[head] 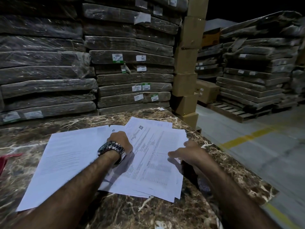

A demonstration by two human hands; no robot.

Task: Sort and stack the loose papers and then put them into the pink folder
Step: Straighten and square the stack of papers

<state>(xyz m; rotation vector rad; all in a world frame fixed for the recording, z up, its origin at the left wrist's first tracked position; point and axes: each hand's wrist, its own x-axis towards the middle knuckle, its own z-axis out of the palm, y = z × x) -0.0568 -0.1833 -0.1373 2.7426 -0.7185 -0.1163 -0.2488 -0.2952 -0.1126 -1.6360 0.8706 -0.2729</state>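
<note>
On the marble worktop point(148, 212), loose papers point(74, 162) are lying fanned out mid-surface. We are resting our left hand point(120, 141) on them, fingers folding out of sight, grip unclear; right hand point(189, 154) fingers are lying apart on the sheets. Far left, the pink folder point(5, 161) is poking in.

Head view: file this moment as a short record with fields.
surface: marbled table
papers: loose papers fanned out unevenly, not yet squared into one stack
left hand: left hand, wristwatch on the wrist, rests on the papers with fingers curled; grip unclear
right hand: right hand lies on the printed sheets, fingers extended
folder: red-pink item at the table's left edge, mostly cut off by the frame
background: wrapped stacks
</note>
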